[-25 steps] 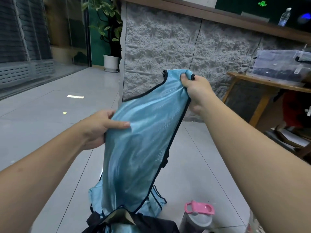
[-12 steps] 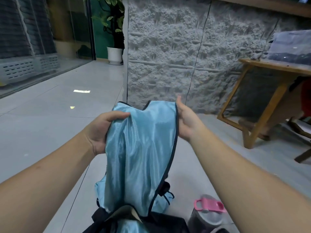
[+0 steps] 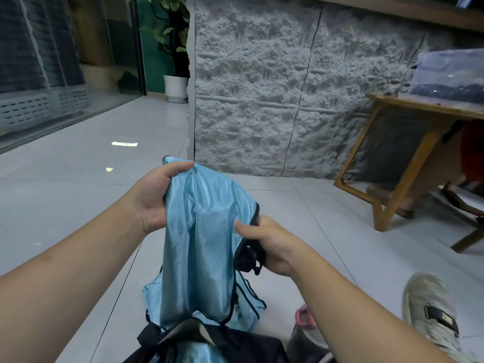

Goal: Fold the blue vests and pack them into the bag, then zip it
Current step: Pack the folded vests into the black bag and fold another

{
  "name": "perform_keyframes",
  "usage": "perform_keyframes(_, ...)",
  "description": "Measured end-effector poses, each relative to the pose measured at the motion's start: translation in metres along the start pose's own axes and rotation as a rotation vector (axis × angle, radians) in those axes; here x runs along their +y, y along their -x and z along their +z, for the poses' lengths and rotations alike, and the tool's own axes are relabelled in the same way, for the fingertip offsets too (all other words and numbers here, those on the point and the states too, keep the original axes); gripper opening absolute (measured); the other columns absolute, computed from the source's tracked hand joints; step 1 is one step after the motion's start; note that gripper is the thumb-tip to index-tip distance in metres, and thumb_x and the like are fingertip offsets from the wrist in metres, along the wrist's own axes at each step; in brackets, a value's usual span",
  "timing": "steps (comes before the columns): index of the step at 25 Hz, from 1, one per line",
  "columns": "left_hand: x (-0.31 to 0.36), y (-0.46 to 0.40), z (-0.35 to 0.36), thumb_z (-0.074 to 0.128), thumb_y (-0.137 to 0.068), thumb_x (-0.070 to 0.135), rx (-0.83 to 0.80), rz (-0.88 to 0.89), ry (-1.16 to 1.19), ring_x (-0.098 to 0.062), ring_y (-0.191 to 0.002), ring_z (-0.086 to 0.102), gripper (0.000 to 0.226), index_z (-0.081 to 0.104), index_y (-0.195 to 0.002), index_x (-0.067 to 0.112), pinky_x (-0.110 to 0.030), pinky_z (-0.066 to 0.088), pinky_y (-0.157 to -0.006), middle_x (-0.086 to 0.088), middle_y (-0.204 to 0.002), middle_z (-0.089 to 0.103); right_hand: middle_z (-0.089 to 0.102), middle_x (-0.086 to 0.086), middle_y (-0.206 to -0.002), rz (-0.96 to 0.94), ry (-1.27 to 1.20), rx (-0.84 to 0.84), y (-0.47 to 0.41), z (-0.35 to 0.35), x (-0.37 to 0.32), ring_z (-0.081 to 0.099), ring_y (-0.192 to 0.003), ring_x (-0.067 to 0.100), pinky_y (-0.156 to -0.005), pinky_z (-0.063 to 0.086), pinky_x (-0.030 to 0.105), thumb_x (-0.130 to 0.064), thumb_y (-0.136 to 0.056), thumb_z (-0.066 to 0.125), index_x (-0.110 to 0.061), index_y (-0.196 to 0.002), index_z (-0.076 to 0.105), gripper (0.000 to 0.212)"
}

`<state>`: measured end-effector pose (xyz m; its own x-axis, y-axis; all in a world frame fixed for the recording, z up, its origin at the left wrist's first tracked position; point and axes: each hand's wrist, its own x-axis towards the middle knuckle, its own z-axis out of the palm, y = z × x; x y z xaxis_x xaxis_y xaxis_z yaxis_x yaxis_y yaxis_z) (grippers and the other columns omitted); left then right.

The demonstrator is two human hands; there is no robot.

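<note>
At far left we see a glass partition (image 3: 52, 74), and just right of it a potted plant (image 3: 172, 48) in a white pot standing on the grey tiled floor (image 3: 65, 205). Nearer us, the left hand (image 3: 157, 200) has its fingers curled round the top edge of a light blue vest (image 3: 199, 244), thumb over the front of the cloth. The vest hangs lengthwise between both hands, its lower end reaching down to the black bag (image 3: 209, 347) at the near edge, where more blue cloth shows in the open mouth. Another blue vest (image 3: 248, 307) lies on the floor just behind the bag. The right hand (image 3: 269, 244) pinches the vest's black-trimmed right edge, lower than the left hand, fingers bent round the trim. Behind stands a rough grey stone-look wall (image 3: 288, 87). Near right, a bottle with a pink lid (image 3: 303, 318) sits beside the bag, then a pale worn shoe (image 3: 432, 310). Far right stands a wooden table (image 3: 408, 127) carrying a clear plastic box (image 3: 450, 74)
</note>
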<state>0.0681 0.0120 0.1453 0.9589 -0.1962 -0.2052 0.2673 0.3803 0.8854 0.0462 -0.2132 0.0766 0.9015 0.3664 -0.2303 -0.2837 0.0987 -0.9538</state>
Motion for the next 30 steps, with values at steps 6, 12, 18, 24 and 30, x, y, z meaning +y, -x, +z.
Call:
perform_keyframes(6, -0.016, 0.015, -0.020, 0.069, -0.080, 0.069, -0.058, -0.064, 0.051, -0.034, -0.103, 0.075, 0.072, 0.079, -0.109, 0.005, -0.046, 0.056, -0.093, -0.020, -0.117, 0.075, 0.077, 0.019, -0.103, -0.024, 0.023, 0.172, 0.014, 0.005, -0.042, 0.075, -0.087, 0.033, -0.082, 0.062, 0.048, 0.000, -0.097, 0.062, 0.002, -0.117, 0.071, 0.022)
perform_keyframes(12, -0.031, 0.005, -0.034, 0.078, -0.080, 0.001, 0.072, -0.130, -0.267, -0.036, -0.109, 0.071, 0.045, 0.067, -0.121, -0.014, -0.043, 0.057, -0.098, -0.028, -0.123, 0.071, 0.071, 0.023, -0.100, 0.138, 0.097, 0.433, 0.006, -0.003, -0.044, 0.069, -0.076, 0.033, -0.079, 0.060, 0.048, 0.003, -0.086, 0.068, 0.005, -0.110, 0.067, 0.024)
perform_keyframes(18, -0.015, -0.013, -0.021, 0.076, -0.086, 0.000, 0.296, 0.077, -0.401, -0.040, -0.107, 0.070, 0.035, 0.069, -0.117, 0.016, -0.052, 0.055, -0.101, -0.019, -0.108, 0.071, 0.061, 0.009, -0.089, 0.047, 0.277, 0.440, -0.002, 0.004, -0.064, 0.055, -0.060, 0.022, -0.054, 0.050, 0.027, 0.005, -0.097, 0.054, -0.031, -0.153, 0.046, 0.067)
perform_keyframes(24, -0.014, -0.011, -0.016, 0.060, -0.099, 0.007, 0.246, 0.058, -0.503, -0.034, -0.107, 0.071, 0.024, 0.082, -0.093, 0.014, -0.050, 0.057, -0.100, -0.018, -0.112, 0.075, 0.074, 0.001, -0.096, 0.152, 0.440, 0.154, 0.006, 0.018, -0.076, 0.067, -0.076, 0.013, -0.066, 0.055, 0.022, -0.031, -0.094, 0.073, -0.017, -0.128, 0.070, 0.037)
perform_keyframes(30, -0.014, 0.003, -0.029, 0.066, -0.084, -0.006, -0.094, -0.246, -0.366, -0.026, -0.080, 0.076, 0.020, 0.068, -0.104, -0.006, -0.030, 0.064, -0.067, -0.021, -0.099, 0.075, 0.078, 0.012, -0.103, 0.329, 0.569, 0.033, 0.000, 0.009, -0.046, 0.072, -0.087, 0.028, -0.075, 0.058, 0.034, 0.011, -0.080, 0.077, -0.013, -0.126, 0.072, 0.052)
